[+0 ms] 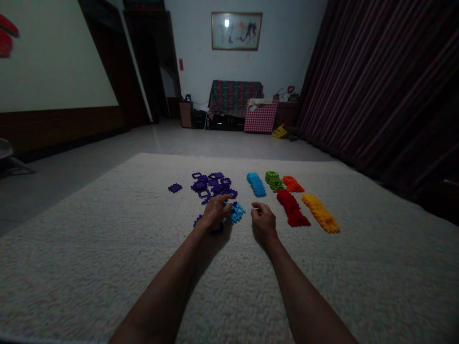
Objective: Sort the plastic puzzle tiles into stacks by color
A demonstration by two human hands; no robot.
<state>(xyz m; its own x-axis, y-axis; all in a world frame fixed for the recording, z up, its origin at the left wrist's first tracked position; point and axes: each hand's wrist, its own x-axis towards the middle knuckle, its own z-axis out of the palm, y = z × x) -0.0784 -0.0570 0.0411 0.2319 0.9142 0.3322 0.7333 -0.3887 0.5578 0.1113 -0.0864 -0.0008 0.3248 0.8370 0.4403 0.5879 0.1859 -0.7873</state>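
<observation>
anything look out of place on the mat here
One toothed purple piece lies alone, left of the jumbled purple heap. Light-blue pieces by the left hand also look stray, being apart from the neater light-blue row.

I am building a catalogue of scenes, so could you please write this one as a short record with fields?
left hand: beside the loose blue pieces; grip unclear
right hand: fingers curled, no piece visible in it
purple pile: jumbled, beyond the left hand
lone purple piece: left of the pile
sorted rows: blue, green, orange, red, yellow
surface: pale mat
light: dim
</observation>
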